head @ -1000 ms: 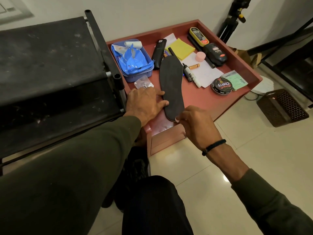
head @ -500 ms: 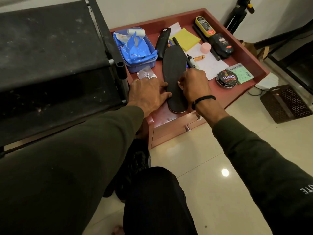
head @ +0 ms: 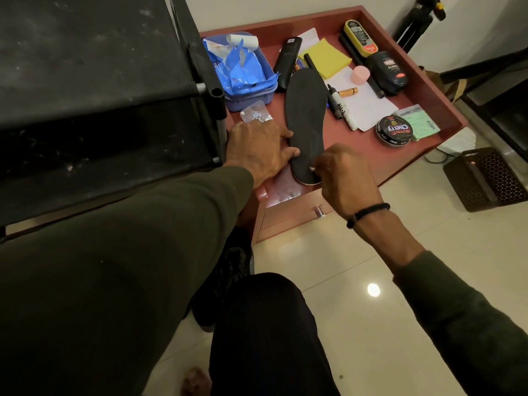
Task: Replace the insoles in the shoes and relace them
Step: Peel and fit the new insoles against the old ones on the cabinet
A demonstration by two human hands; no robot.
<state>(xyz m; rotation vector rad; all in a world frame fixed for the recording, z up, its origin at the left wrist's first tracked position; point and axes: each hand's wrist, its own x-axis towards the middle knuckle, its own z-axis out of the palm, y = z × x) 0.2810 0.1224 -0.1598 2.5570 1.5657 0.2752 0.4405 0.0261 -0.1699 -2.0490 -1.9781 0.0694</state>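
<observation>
A black insole [head: 307, 118] lies flat on the red table [head: 400, 164], its heel at the near edge. My left hand [head: 257, 150] rests flat on the table, fingertips against the insole's left side. My right hand [head: 343, 175] curls around the heel end, fingertips pinching its right edge. A black shoe [head: 225, 284] stands on the floor under the table's near corner, mostly hidden by my left sleeve and my knee.
On the table are a blue tub of packets [head: 251, 98], a marker [head: 341, 108], a yellow pad [head: 328, 57], a polish tin [head: 394, 132] and two polish bottles [head: 384, 72]. A black rack [head: 100, 81] stands to the left. A brown basket [head: 485, 178] sits on the floor.
My right hand has slid from the insole's middle right edge back to its heel. My left hand stays beside the insole.
</observation>
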